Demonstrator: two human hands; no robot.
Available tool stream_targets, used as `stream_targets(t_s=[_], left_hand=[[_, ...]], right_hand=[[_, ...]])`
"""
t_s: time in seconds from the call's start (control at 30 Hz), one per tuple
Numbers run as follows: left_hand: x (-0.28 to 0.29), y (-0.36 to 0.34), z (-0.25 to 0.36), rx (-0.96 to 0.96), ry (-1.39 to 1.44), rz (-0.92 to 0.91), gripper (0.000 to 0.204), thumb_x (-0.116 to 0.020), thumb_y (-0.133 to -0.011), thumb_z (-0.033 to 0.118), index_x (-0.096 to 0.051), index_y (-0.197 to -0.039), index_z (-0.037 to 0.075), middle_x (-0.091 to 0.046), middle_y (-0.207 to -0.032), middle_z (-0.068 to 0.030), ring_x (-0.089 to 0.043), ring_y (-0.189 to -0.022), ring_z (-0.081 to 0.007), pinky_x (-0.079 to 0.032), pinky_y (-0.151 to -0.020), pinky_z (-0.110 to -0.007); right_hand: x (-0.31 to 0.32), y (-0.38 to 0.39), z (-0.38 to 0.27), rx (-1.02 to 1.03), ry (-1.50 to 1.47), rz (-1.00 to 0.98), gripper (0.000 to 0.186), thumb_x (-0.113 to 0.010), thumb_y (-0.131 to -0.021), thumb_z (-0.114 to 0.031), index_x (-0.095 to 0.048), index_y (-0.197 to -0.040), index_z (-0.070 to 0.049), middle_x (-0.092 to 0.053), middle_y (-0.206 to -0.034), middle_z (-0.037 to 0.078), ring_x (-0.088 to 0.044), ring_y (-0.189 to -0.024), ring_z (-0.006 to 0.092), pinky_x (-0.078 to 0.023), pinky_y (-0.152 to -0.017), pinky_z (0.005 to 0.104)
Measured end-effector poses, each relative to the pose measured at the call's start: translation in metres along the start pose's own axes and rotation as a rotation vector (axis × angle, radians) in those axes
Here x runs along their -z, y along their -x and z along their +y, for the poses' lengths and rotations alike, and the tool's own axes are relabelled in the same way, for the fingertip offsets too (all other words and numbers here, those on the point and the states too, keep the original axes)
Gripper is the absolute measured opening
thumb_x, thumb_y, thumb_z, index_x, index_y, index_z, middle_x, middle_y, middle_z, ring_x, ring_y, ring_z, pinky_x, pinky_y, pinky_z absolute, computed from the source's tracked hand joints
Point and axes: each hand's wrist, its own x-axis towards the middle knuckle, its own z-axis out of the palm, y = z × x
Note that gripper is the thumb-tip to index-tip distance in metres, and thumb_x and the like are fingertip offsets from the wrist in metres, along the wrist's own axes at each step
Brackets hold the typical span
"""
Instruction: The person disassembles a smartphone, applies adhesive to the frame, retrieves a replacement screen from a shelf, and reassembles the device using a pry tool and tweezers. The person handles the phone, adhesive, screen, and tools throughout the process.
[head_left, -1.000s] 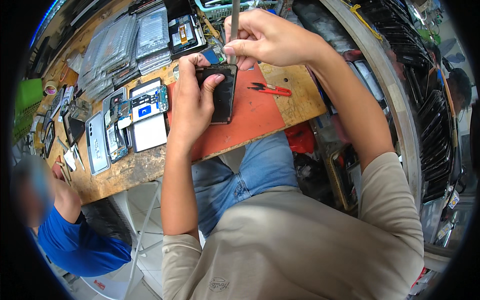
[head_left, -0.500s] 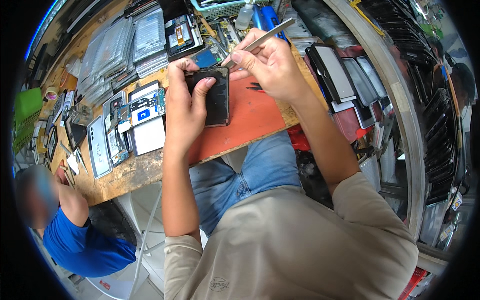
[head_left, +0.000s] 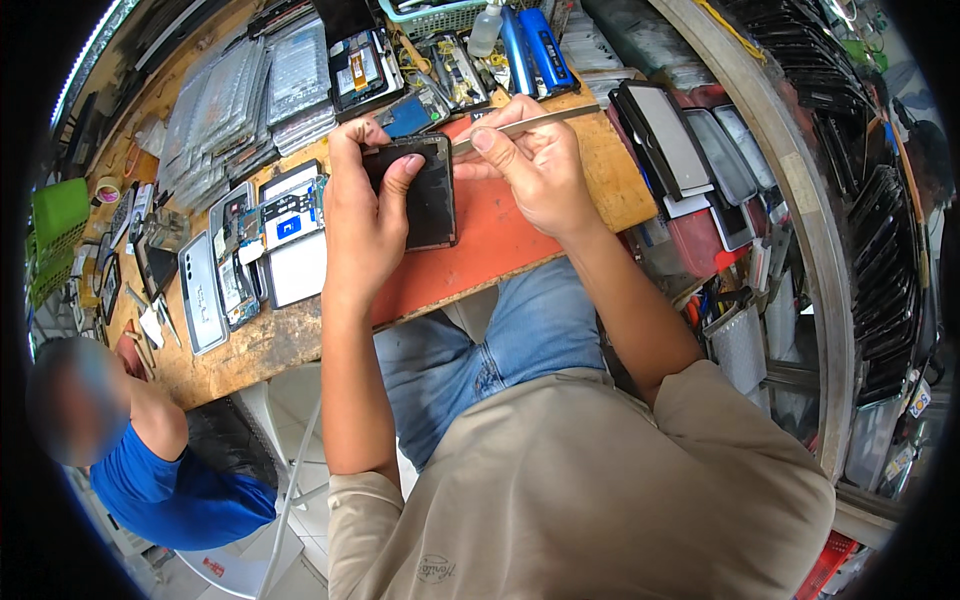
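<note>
A dark phone screen panel [head_left: 432, 200] stands tilted above the red-orange work mat [head_left: 500, 235]. My left hand [head_left: 365, 200] is closed round its left side, the thumb lying over the face and the fingers behind the upper edge. Between the thumb and fingers of my right hand [head_left: 530, 165] is a thin flat metal strip-like tool [head_left: 560, 117]. The tool's inner end reaches the panel's upper right edge; whether it touches is hard to tell. Left of my left hand lie opened phones with bare circuit boards [head_left: 290, 215] and a silver phone back cover [head_left: 204, 295].
Stacked clear plastic trays [head_left: 215, 100] fill the back left. A teal basket [head_left: 440, 15], a clear bottle [head_left: 486, 30] and blue cylinders [head_left: 545, 50] stand at the back. Phone housings [head_left: 665, 140] lie at right. A person in a blue shirt [head_left: 180, 495] sits at lower left.
My right hand has turned the metal tool from a steep slant to nearly level, its outer end dropping. Both hands and the panel have shifted slightly left in view.
</note>
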Motion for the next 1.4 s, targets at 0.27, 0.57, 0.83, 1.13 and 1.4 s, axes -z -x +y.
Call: stream_targets(t_s=[0.27, 0.57, 0.83, 1.13, 1.4], left_hand=[[0.011, -0.004, 0.032, -0.166, -0.325, -0.045, 0.02, -0.073, -0.102, 0.015, -0.064, -0.113, 0.001, -0.066, -0.105, -0.0171, -0.063, -0.097, -0.0387, -0.049, -0.087, -0.048], [-0.003, -0.007, 0.033, -0.112, -0.277, 0.021, 0.019, -0.057, -0.113, 0.015, -0.06, -0.106, -0.002, -0.062, -0.098, -0.0217, -0.062, -0.091, -0.0431, -0.049, -0.081, -0.049], [0.008, -0.004, 0.026, -0.039, -0.225, 0.016, 0.024, -0.052, -0.116, 0.018, -0.058, -0.104, -0.002, -0.06, -0.095, -0.0205, -0.059, -0.087, -0.0414, -0.048, -0.079, -0.048], [0.008, -0.001, 0.026, -0.07, -0.212, 0.006, 0.023, -0.054, -0.115, 0.018, -0.059, -0.103, -0.001, -0.061, -0.092, -0.0189, -0.058, -0.084, -0.0385, -0.046, -0.077, -0.047], [0.007, -0.006, 0.024, -0.12, -0.241, 0.003, 0.022, -0.056, -0.114, 0.019, -0.061, -0.102, 0.001, -0.062, -0.092, -0.0162, -0.059, -0.084, -0.0368, -0.045, -0.08, -0.044]], right_hand=[[-0.002, 0.007, -0.004, 0.028, 0.056, -0.053, 0.009, -0.066, -0.109, -0.005, -0.062, -0.108, 0.003, -0.074, -0.107, 0.013, -0.076, -0.101, 0.0173, -0.07, -0.089, 0.0368], [0.0, 0.046, 0.026, -0.157, 0.222, -0.035, 0.007, -0.066, -0.109, -0.004, -0.061, -0.107, 0.001, -0.074, -0.109, 0.014, -0.073, -0.099, 0.0158, -0.065, -0.09, 0.0345], [0.005, 0.055, 0.038, -0.22, 0.256, -0.149, 0.004, -0.066, -0.107, 0.0, -0.062, -0.108, 0.001, -0.073, -0.104, 0.012, -0.072, -0.1, 0.0153, -0.062, -0.093, 0.033], [0.004, 0.055, 0.014, -0.11, 0.205, -0.046, 0.004, -0.066, -0.107, 0.001, -0.064, -0.106, 0.004, -0.075, -0.104, 0.012, -0.076, -0.096, 0.0172, -0.064, -0.086, 0.031], [0.001, 0.059, 0.023, 0.01, 0.439, -0.082, 0.006, -0.072, -0.1, 0.002, -0.068, -0.096, 0.003, -0.075, -0.084, 0.011, -0.074, -0.078, 0.0151, -0.057, -0.067, 0.0302]])
